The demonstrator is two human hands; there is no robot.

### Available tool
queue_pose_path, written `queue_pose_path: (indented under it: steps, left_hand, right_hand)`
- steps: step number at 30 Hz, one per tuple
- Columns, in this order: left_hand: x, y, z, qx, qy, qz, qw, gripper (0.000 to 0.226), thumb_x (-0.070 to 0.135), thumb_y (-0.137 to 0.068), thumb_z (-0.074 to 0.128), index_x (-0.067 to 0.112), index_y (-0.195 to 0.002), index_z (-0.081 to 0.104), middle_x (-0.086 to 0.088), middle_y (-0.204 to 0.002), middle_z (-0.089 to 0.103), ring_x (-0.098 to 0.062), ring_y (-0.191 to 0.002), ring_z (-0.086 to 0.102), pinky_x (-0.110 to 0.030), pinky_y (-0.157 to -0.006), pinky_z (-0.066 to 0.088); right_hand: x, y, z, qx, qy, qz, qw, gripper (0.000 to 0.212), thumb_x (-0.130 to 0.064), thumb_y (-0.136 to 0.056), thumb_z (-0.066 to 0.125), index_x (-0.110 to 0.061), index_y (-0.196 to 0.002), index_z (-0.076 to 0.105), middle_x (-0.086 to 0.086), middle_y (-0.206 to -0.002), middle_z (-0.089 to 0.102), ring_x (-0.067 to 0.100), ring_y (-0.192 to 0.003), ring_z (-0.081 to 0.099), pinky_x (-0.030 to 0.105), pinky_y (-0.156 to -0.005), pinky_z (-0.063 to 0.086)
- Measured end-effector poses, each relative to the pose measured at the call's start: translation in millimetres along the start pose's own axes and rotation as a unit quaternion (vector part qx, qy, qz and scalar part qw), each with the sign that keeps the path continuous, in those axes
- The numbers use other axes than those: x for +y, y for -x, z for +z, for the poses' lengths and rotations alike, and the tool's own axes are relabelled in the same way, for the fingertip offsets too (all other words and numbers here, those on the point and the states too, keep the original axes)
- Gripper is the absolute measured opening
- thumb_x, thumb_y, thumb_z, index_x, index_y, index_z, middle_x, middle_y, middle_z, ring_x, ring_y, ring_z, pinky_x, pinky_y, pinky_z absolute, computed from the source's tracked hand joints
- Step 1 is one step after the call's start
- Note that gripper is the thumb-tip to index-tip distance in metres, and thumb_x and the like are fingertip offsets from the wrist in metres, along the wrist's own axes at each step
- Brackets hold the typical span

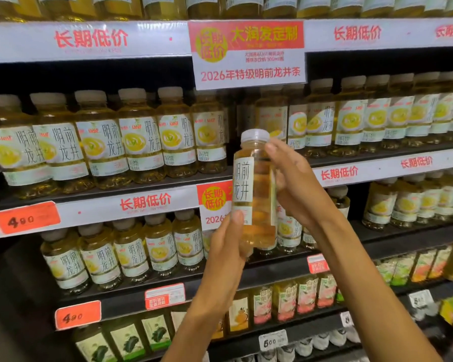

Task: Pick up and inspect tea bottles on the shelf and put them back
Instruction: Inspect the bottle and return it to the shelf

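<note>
A clear tea bottle with a white cap, pale yellow tea and a white label is held upright in front of the shelves. My left hand grips its base, thumb on the front of the label. My right hand holds its right side, fingers curled behind the bottle and a fingertip near the cap. Behind it, a dark gap opens in the row of matching tea bottles on the upper middle shelf.
Rows of the same tea fill the shelf below and to the right. A large price sign hangs from the shelf above. Orange price tags sit on the shelf edges. Other drinks stand lower down.
</note>
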State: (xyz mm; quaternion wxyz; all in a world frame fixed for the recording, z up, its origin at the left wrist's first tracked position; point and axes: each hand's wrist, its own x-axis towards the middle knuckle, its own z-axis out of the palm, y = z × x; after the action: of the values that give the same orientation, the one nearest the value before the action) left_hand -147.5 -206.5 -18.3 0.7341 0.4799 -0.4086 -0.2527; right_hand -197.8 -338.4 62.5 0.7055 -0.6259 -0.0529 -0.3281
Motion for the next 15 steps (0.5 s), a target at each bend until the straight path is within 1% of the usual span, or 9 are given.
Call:
queue_pose_path:
  steps: [1, 3, 4, 7, 9, 11, 13, 15]
  left_hand:
    - [-1.0, 0.7, -1.4, -0.012, 0.051, -0.010, 0.999, 0.055, 0.059, -0.085, 0.049, 0.033, -0.134, 0.047, 0.004, -0.128, 0.063, -0.014, -0.121, 0.058, -0.030, -0.101, 0.047]
    - [-0.9, 1.7, -1.4, -0.025, 0.114, -0.026, 0.993, 0.059, 0.055, -0.084, 0.050, 0.026, -0.135, 0.046, -0.007, -0.127, 0.064, -0.024, -0.112, 0.063, -0.031, -0.093, 0.052]
    - [-0.1, 2.4, -0.2, -0.033, 0.123, -0.036, 0.991, 0.060, 0.054, -0.084, 0.049, 0.023, -0.136, 0.046, -0.010, -0.126, 0.064, -0.026, -0.107, 0.065, -0.032, -0.089, 0.053]
    - [-0.3, 1.4, 5.7, -0.031, 0.108, -0.044, 0.993, 0.062, 0.055, -0.084, 0.047, 0.021, -0.136, 0.048, -0.014, -0.124, 0.065, -0.029, -0.104, 0.067, -0.036, -0.087, 0.055]
    - [0.7, -2.8, 9.8, -0.021, 0.103, -0.037, 0.994, 0.063, 0.060, -0.081, 0.048, 0.021, -0.129, 0.057, -0.016, -0.115, 0.068, -0.028, -0.093, 0.070, -0.035, -0.077, 0.057]
    - [1.8, -8.6, 14.9, -0.008, 0.123, -0.046, 0.991, 0.060, 0.064, -0.078, 0.049, 0.022, -0.118, 0.067, -0.015, -0.101, 0.070, -0.024, -0.079, 0.069, -0.033, -0.066, 0.057]
    - [1.5, -11.8, 23.1, -0.020, 0.163, -0.072, 0.984, 0.061, 0.064, -0.081, 0.047, 0.018, -0.114, 0.069, -0.014, -0.090, 0.069, -0.023, -0.068, 0.066, -0.031, -0.058, 0.055]
    - [-1.4, -13.9, 36.2, -0.052, 0.235, -0.120, 0.963, 0.067, 0.065, -0.084, 0.045, 0.007, -0.110, 0.067, -0.015, -0.081, 0.066, -0.022, -0.061, 0.063, -0.029, -0.052, 0.053]
  right_hand:
    - [0.4, 1.1, 0.2, -0.005, -0.022, 0.013, 1.000, 0.049, -0.035, -0.092, 0.055, -0.008, -0.133, 0.050, 0.008, -0.110, 0.068, 0.020, -0.100, 0.065, 0.031, -0.081, 0.054]
    - [1.4, 2.5, 0.7, -0.022, -0.063, 0.032, 0.997, 0.052, -0.035, -0.090, 0.051, -0.005, -0.132, 0.048, 0.011, -0.109, 0.069, 0.026, -0.100, 0.067, 0.035, -0.081, 0.056]
    - [1.4, 2.5, 0.7, -0.032, -0.069, 0.035, 0.997, 0.050, -0.034, -0.089, 0.050, -0.007, -0.131, 0.049, 0.011, -0.107, 0.070, 0.028, -0.099, 0.068, 0.035, -0.079, 0.057]
    - [1.4, 2.3, -0.1, -0.049, -0.021, 0.019, 0.998, 0.037, -0.028, -0.095, 0.047, -0.017, -0.130, 0.049, 0.007, -0.106, 0.072, 0.026, -0.097, 0.068, 0.032, -0.077, 0.057]
    - [0.2, 1.3, -3.1, -0.056, 0.029, 0.004, 0.998, 0.036, -0.028, -0.097, 0.049, -0.020, -0.132, 0.048, 0.005, -0.108, 0.072, 0.024, -0.103, 0.067, 0.031, -0.081, 0.056]
    - [-1.7, -0.2, -8.2, -0.055, 0.042, -0.006, 0.998, 0.038, -0.032, -0.092, 0.054, -0.023, -0.129, 0.051, 0.003, -0.108, 0.072, 0.021, -0.104, 0.067, 0.029, -0.083, 0.055]
    - [-3.9, -1.8, -14.5, -0.060, -0.007, 0.008, 0.998, 0.038, -0.035, -0.088, 0.055, -0.021, -0.124, 0.055, 0.002, -0.100, 0.073, 0.021, -0.099, 0.069, 0.030, -0.078, 0.056]
    - [-7.1, -4.4, -21.2, -0.087, -0.109, 0.063, 0.988, 0.038, -0.041, -0.091, 0.049, -0.017, -0.120, 0.057, 0.004, -0.091, 0.072, 0.021, -0.091, 0.070, 0.032, -0.074, 0.057]
